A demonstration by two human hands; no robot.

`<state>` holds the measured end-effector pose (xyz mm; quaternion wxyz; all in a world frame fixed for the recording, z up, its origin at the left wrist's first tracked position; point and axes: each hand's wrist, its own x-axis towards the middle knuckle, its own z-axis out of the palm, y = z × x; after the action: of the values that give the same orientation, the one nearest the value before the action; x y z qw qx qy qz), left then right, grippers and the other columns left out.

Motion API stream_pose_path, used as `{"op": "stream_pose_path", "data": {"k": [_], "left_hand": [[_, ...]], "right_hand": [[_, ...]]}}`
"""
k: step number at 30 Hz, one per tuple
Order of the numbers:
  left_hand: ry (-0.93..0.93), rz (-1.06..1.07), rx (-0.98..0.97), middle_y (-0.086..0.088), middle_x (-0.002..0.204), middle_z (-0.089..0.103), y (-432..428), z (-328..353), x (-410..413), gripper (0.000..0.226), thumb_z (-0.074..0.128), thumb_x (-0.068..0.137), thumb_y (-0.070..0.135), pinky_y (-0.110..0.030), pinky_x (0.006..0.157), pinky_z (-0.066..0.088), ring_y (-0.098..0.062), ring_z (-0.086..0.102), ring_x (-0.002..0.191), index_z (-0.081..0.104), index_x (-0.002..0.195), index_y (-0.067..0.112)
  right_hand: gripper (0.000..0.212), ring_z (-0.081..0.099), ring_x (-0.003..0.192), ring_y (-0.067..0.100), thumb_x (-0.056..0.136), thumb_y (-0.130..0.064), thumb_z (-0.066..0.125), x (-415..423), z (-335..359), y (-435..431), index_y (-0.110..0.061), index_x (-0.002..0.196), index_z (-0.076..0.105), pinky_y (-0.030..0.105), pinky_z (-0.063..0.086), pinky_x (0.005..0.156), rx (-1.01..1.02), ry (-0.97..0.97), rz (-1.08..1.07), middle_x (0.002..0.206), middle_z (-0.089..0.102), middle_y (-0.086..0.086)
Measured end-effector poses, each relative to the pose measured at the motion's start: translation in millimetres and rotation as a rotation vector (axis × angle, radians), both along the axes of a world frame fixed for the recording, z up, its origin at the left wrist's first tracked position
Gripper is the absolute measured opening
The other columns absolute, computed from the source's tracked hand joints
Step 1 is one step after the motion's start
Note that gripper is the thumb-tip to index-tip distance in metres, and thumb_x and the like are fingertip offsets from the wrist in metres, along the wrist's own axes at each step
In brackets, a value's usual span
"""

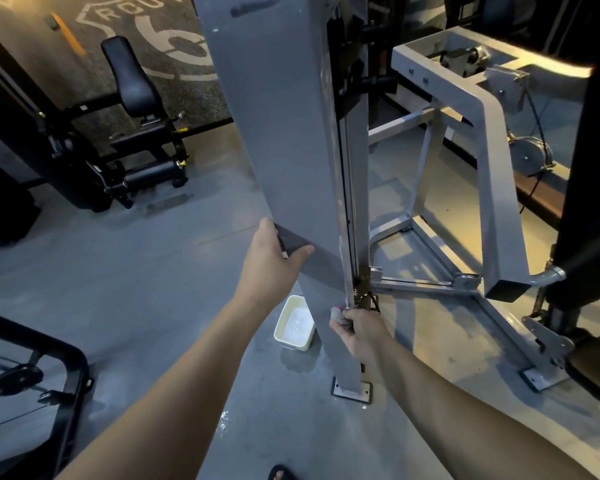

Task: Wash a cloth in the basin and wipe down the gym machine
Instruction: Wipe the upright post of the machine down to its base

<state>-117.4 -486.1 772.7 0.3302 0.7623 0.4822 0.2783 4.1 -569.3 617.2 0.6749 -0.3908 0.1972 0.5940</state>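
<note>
- Left hand gripped the grey upright post of the gym machine, thumb across its face.
- Right hand, at the left hand's 4 o'clock, pinched a small cloth against the post's edge.
- White basin sat on the floor at the cloth's 8 o'clock.

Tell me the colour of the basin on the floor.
The basin is cream-white, holding pale sudsy water; the head view shows it beside the grey machine post.
</note>
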Motion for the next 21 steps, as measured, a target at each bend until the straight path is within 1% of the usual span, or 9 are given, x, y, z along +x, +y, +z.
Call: {"op": "stream_pose_path", "data": {"k": [2, 5, 7, 8, 11, 13, 15, 18, 21], "left_hand": [[0.021, -0.02, -0.007, 0.009, 0.108, 0.066, 1.1, 0.6, -2.8, 0.028, 0.073, 0.091, 0.031, -0.041, 0.087, 0.056, -0.011, 0.065, 0.101, 0.048, 0.102, 0.028], [0.066, -0.035, 0.004, 0.009, 0.108, 0.066, 1.3, 3.3, -6.0, 0.023, 0.068, 0.095, 0.029, -0.039, 0.088, 0.055, -0.011, 0.064, 0.103, 0.049, 0.105, 0.025], [0.084, -0.046, 0.012, 0.009, 0.109, 0.066, 1.7, 4.6, -7.0, 0.021, 0.067, 0.096, 0.028, -0.036, 0.087, 0.055, -0.012, 0.064, 0.105, 0.049, 0.106, 0.024], [0.089, -0.05, 0.011, 0.009, 0.109, 0.067, 1.6, 4.9, -7.6, 0.02, 0.066, 0.096, 0.027, -0.037, 0.088, 0.055, -0.012, 0.064, 0.105, 0.049, 0.107, 0.024], [0.109, -0.057, 0.011, 0.008, 0.11, 0.067, -0.7, 8.2, -7.9, 0.021, 0.065, 0.095, 0.026, -0.041, 0.09, 0.055, -0.014, 0.064, 0.105, 0.05, 0.11, 0.024], [0.122, -0.06, -0.008, 0.008, 0.112, 0.066, -3.4, 12.4, -8.4, 0.021, 0.063, 0.096, 0.024, -0.039, 0.09, 0.054, -0.014, 0.064, 0.106, 0.051, 0.113, 0.022], [0.139, -0.061, -0.034, 0.007, 0.115, 0.065, -5.8, 16.7, -9.6, 0.021, 0.059, 0.098, 0.022, -0.036, 0.09, 0.052, -0.015, 0.063, 0.108, 0.051, 0.117, 0.021], [0.161, -0.066, -0.037, 0.005, 0.119, 0.068, -8.4, 21.8, -11.8, 0.024, 0.05, 0.098, 0.017, -0.039, 0.09, 0.052, -0.021, 0.064, 0.108, 0.051, 0.122, 0.022], [0.187, -0.052, -0.039, 0.005, 0.118, 0.068, -13.6, 28.0, -11.4, 0.024, 0.041, 0.099, 0.011, -0.033, 0.081, 0.044, -0.024, 0.061, 0.104, 0.052, 0.118, 0.021]], "right_hand": [[0.036, 0.036, 0.065, 0.017, 0.102, 0.018, 0.031, -2.8, 8.1, 0.4, 0.0, 0.076, 0.049, 0.017, 0.042, 0.041, 0.0, 0.037, -0.04, 0.075, 0.041, 0.01], [0.035, 0.037, 0.065, 0.019, 0.099, 0.021, 0.034, -3.4, 20.7, 0.7, 0.002, 0.074, 0.049, 0.019, 0.042, 0.041, -0.014, 0.025, -0.064, 0.074, 0.041, 0.009], [0.034, 0.038, 0.067, 0.019, 0.097, 0.023, 0.034, -2.9, 34.0, 1.1, 0.002, 0.074, 0.049, 0.02, 0.041, 0.043, 0.028, 0.029, -0.075, 0.076, 0.042, 0.01], [0.032, 0.041, 0.066, 0.02, 0.096, 0.023, 0.036, -2.2, 41.0, 1.3, 0.004, 0.075, 0.051, 0.02, 0.043, 0.044, 0.049, 0.013, -0.083, 0.076, 0.046, 0.011], [0.019, 0.058, 0.06, 0.021, 0.095, 0.02, 0.049, -0.9, 64.3, -1.5, 0.009, 0.083, 0.058, 0.024, 0.057, 0.053, 0.083, -0.135, -0.051, 0.075, 0.056, 0.014], [0.011, 0.064, 0.056, 0.018, 0.097, 0.011, 0.054, -0.4, 80.4, -3.1, 0.006, 0.092, 0.063, 0.027, 0.061, 0.061, 0.088, -0.257, 0.027, 0.077, 0.06, 0.015], [0.012, 0.066, 0.064, 0.02, 0.098, 0.008, 0.056, 0.6, 99.0, -2.9, 0.005, 0.092, 0.066, 0.029, 0.061, 0.067, 0.116, -0.333, 0.04, 0.085, 0.064, 0.018], [0.012, 0.066, 0.081, 0.023, 0.098, 0.01, 0.056, 2.3, 135.0, -3.9, 0.007, 0.093, 0.066, 0.028, 0.063, 0.064, 0.2, -0.328, 0.001, 0.091, 0.066, 0.019], [0.013, 0.067, 0.094, 0.024, 0.099, 0.007, 0.056, 5.6, 172.8, -8.5, 0.011, 0.106, 0.067, 0.029, 0.064, 0.065, 0.27, -0.293, 0.034, 0.097, 0.07, 0.017]]}}
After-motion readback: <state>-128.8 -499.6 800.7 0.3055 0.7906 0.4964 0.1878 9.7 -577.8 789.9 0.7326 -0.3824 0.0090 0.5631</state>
